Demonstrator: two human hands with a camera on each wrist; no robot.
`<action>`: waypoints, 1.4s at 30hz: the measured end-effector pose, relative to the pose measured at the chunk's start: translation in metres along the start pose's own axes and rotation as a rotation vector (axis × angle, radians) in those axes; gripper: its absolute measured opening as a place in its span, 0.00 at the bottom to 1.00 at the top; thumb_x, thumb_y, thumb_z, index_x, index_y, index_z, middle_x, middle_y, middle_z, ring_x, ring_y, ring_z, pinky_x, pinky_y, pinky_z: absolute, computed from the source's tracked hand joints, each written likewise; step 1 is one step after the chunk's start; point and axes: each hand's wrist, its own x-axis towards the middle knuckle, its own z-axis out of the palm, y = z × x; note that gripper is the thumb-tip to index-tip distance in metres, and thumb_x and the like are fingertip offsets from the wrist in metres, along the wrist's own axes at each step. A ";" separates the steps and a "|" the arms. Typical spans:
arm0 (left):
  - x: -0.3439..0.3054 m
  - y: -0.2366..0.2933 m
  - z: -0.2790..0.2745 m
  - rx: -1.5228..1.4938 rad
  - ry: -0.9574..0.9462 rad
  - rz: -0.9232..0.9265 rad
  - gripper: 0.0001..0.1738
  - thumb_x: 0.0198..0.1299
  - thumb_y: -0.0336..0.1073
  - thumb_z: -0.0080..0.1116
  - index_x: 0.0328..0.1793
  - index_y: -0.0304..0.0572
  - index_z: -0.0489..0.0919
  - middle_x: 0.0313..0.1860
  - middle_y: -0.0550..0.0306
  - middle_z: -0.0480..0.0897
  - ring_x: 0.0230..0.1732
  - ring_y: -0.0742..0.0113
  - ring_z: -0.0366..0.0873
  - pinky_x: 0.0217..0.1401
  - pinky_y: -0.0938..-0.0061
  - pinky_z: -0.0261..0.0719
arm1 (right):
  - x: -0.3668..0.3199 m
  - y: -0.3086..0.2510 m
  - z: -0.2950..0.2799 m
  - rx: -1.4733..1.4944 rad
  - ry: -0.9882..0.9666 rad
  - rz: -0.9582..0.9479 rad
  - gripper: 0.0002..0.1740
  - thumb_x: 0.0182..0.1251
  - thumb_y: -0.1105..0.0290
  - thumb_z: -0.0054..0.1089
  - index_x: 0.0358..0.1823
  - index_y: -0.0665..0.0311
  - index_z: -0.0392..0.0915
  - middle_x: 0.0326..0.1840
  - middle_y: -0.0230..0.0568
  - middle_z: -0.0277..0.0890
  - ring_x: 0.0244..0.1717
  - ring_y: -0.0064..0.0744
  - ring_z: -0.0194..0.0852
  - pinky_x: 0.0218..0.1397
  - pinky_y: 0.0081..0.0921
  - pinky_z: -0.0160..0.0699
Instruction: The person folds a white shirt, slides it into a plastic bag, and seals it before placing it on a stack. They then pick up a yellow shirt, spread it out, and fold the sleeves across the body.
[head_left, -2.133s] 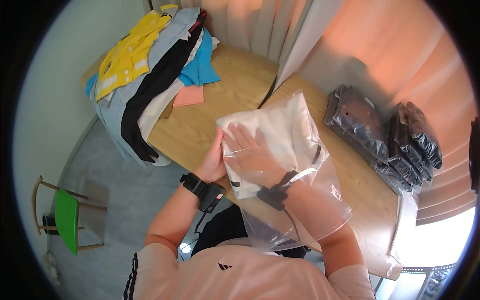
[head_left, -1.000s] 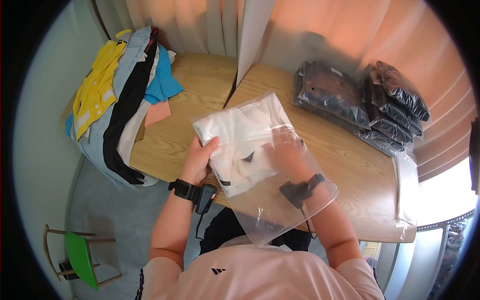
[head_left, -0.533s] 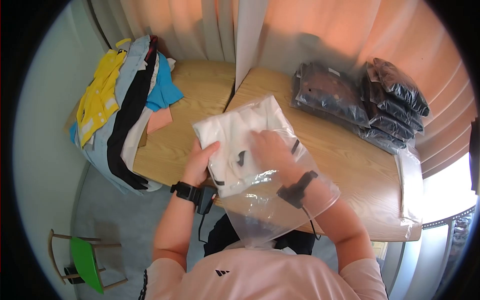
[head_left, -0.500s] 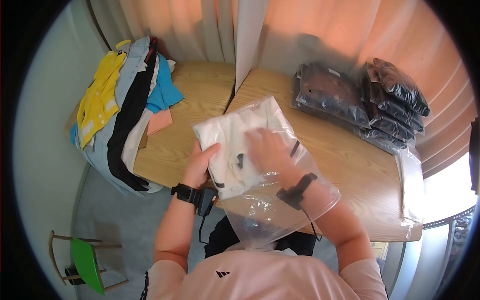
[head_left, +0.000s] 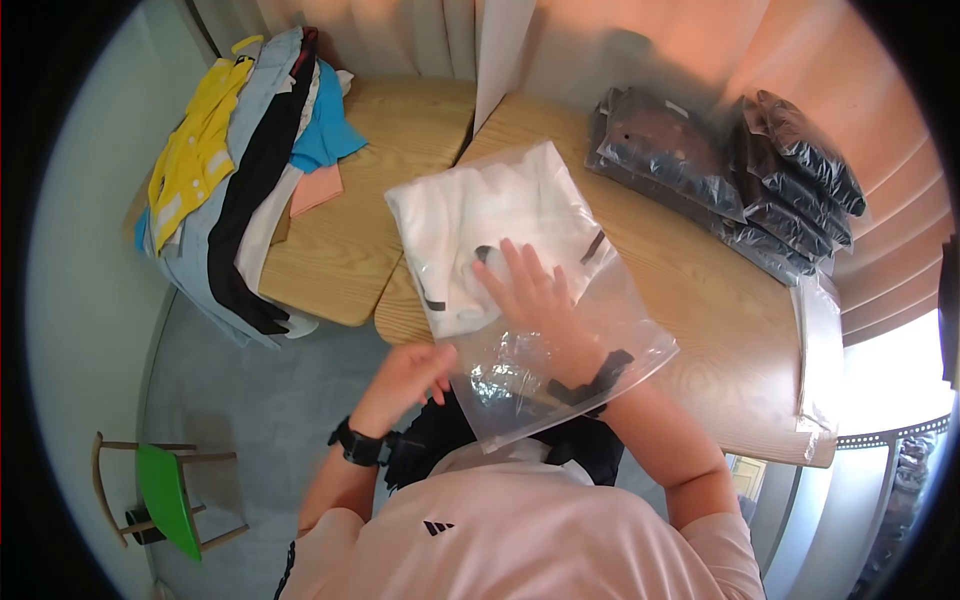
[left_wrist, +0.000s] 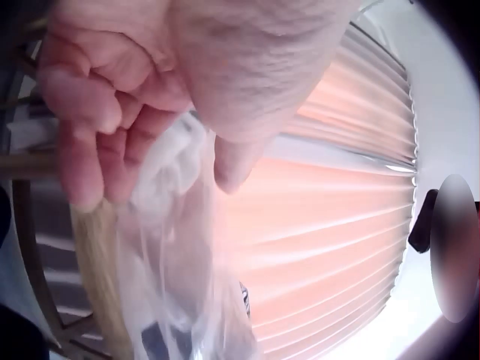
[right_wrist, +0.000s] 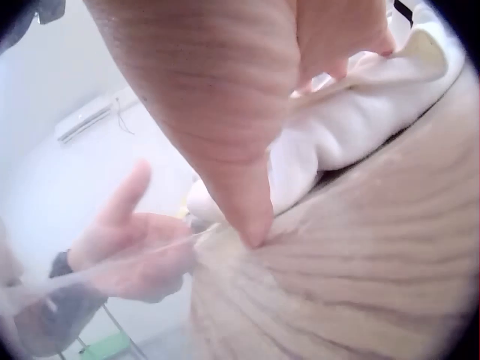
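Note:
A folded white garment (head_left: 505,220) with dark marks lies in a clear plastic bag (head_left: 520,375), whose loose end hangs over the table's front edge. My right hand (head_left: 540,305) is inside the bag, fingers spread and touching the garment; film covers the wrist. In the right wrist view, the right thumb and fingers are beside white cloth (right_wrist: 337,127). My left hand (head_left: 405,380) is beside the bag's lower left edge, its fingers slightly bent. The left wrist view shows that hand (left_wrist: 142,90) with thumb and fingers apart, the film (left_wrist: 180,247) behind them; no grip is visible.
A heap of clothes, with a yellow garment (head_left: 195,150) on top, hangs over the left end of the table (head_left: 340,280). Stacks of bagged dark garments (head_left: 670,150) stand at the back right, near flat clear bags (head_left: 820,350). A green chair (head_left: 168,500) is at lower left.
My left hand has let go of the garment's left side and moved down towards me. My right hand has shifted slightly, its fingers now spread. The view has also shifted.

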 end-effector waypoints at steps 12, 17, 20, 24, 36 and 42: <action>-0.013 -0.012 0.023 0.153 -0.205 0.273 0.20 0.65 0.40 0.53 0.21 0.38 0.74 0.13 0.68 0.68 0.16 0.82 0.62 0.20 0.82 0.59 | 0.054 -0.010 0.029 -0.007 -0.013 0.088 0.42 0.59 0.54 0.56 0.73 0.46 0.49 0.76 0.53 0.39 0.73 0.61 0.42 0.59 0.72 0.51; -0.011 -0.014 0.019 0.105 -0.231 0.196 0.19 0.65 0.40 0.53 0.21 0.38 0.74 0.13 0.68 0.69 0.17 0.82 0.63 0.20 0.82 0.60 | 0.058 0.018 0.009 0.282 -0.032 -0.015 0.37 0.61 0.59 0.54 0.71 0.56 0.53 0.74 0.53 0.48 0.73 0.53 0.45 0.66 0.58 0.53; -0.006 -0.018 0.021 0.032 -0.246 0.244 0.19 0.65 0.41 0.53 0.23 0.38 0.75 0.14 0.67 0.69 0.16 0.81 0.62 0.20 0.82 0.60 | 0.067 0.052 0.019 0.410 0.103 -0.047 0.34 0.61 0.62 0.52 0.69 0.62 0.55 0.72 0.51 0.52 0.73 0.47 0.47 0.70 0.47 0.52; -0.005 -0.015 0.029 0.034 -0.289 0.273 0.18 0.66 0.40 0.51 0.24 0.37 0.75 0.16 0.67 0.71 0.18 0.81 0.64 0.22 0.82 0.62 | 0.083 0.073 0.035 0.048 0.077 0.048 0.34 0.65 0.59 0.47 0.69 0.65 0.54 0.74 0.48 0.49 0.75 0.46 0.43 0.73 0.44 0.45; 0.010 -0.006 0.024 0.171 -0.499 0.377 0.19 0.65 0.36 0.50 0.20 0.36 0.73 0.14 0.63 0.71 0.17 0.78 0.65 0.21 0.80 0.62 | 0.096 0.084 0.051 0.146 -0.038 0.360 0.46 0.62 0.39 0.43 0.73 0.63 0.49 0.77 0.53 0.40 0.77 0.48 0.36 0.74 0.44 0.39; 0.006 -0.020 0.019 0.064 -0.409 0.364 0.18 0.64 0.35 0.51 0.20 0.37 0.73 0.14 0.63 0.72 0.17 0.79 0.66 0.20 0.80 0.62 | 0.020 0.035 0.058 -0.048 0.348 0.231 0.49 0.54 0.42 0.58 0.73 0.56 0.50 0.75 0.58 0.41 0.74 0.60 0.38 0.66 0.60 0.50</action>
